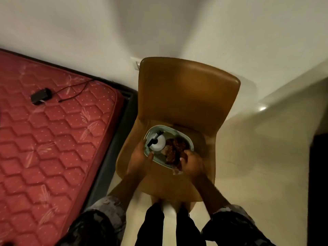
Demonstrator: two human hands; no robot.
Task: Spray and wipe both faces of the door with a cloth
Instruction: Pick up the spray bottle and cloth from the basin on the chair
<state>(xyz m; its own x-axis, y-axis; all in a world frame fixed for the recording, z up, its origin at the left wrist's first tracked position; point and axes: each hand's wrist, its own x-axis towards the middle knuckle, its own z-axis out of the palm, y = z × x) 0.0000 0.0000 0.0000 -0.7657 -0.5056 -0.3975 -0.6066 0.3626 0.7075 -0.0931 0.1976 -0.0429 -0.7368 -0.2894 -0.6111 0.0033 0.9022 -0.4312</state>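
Legs: dark trousers are seen at the bottom edge, with patterned sleeves to either side, above a pale floor.
Chair: a brown chair is placed straight ahead, its back toward the wall; it serves here in place of a tabletop.
Basket: a pale green basket is set on the seat, and both task things are held in it.
Bottle: a white spray bottle is stood upright in the left half of the basket, its black trigger head laid along a diagonal from lower left to upper right.
Cloth: a dark reddish cloth is bunched in the right half, just beside the bottle.
Left hand: the near left rim of the basket is gripped, fingers curled over it; the bottle is just beyond the fingertips.
Right hand: it is laid at the near right rim on the cloth; whether cloth or rim is pinched cannot be told.
Key relation: the bottle is judged nearer the left hand, the cloth nearer the right, so each could be lifted straight up by its own side.
Door: no door can be made out with certainty; a dark panel at the right edge may be part of one.
Bed: a red mattress with a black device and cable is seen on the left.
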